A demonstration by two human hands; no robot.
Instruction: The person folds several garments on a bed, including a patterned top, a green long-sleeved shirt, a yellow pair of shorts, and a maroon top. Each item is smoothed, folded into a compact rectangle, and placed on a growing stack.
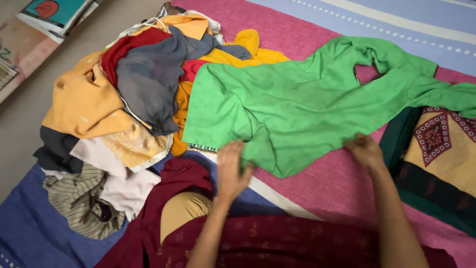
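Observation:
A bright green garment lies spread across a pink and blue striped bedsheet. My left hand grips its lower hem near the left corner, fingers pinched on the cloth. My right hand holds the garment's near edge further right, fingers curled on the fabric. Both forearms reach out from over my maroon clothing.
A heap of clothes in orange, grey, red, yellow and white sits to the left, with a striped piece at its near side. A folded patterned yellow and dark green cloth lies at the right. Books rest on the floor at the top left.

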